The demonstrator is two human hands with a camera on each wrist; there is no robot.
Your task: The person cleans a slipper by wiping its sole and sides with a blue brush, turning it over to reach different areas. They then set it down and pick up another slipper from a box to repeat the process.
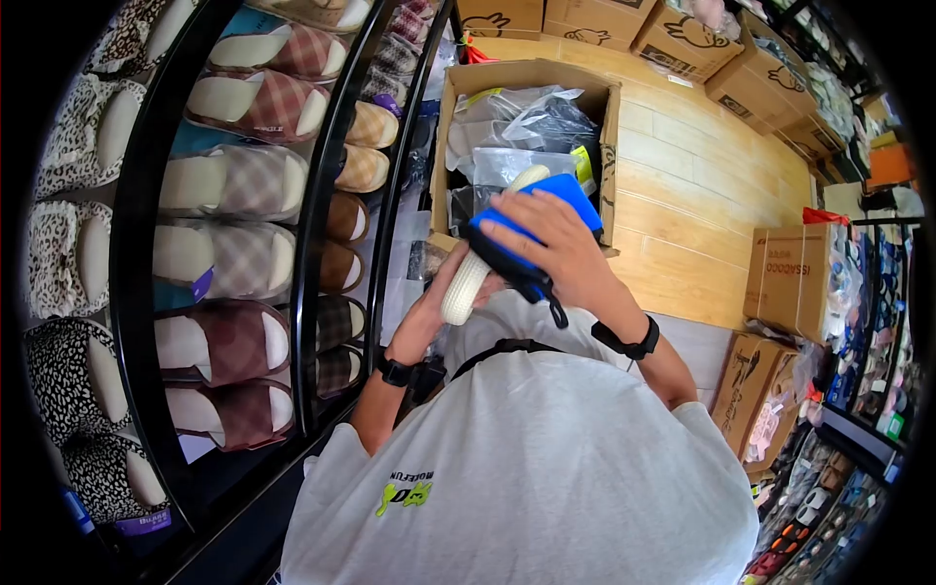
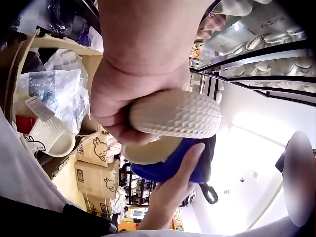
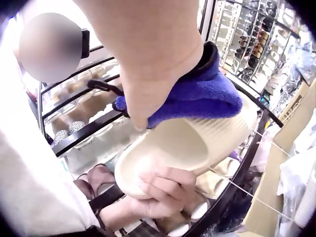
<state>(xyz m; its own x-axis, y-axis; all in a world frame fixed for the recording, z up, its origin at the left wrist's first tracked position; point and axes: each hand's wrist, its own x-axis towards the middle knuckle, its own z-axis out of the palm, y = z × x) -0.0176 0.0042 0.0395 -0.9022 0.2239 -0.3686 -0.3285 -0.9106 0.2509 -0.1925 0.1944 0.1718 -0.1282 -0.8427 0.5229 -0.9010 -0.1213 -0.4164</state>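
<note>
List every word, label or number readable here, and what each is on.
"ISSACOCO": upper right carton.
"FUN": end of upside-down lettering on the shirt; its start is unclear.
Purple tag, lower left: too blurred.
Lower right carton: script unreadable.
Slipper, blue cloth: no readable text.

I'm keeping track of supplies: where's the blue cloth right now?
In the head view, the blue cloth is just right of centre, in the right hand, against the cream slipper the left hand holds.
</note>
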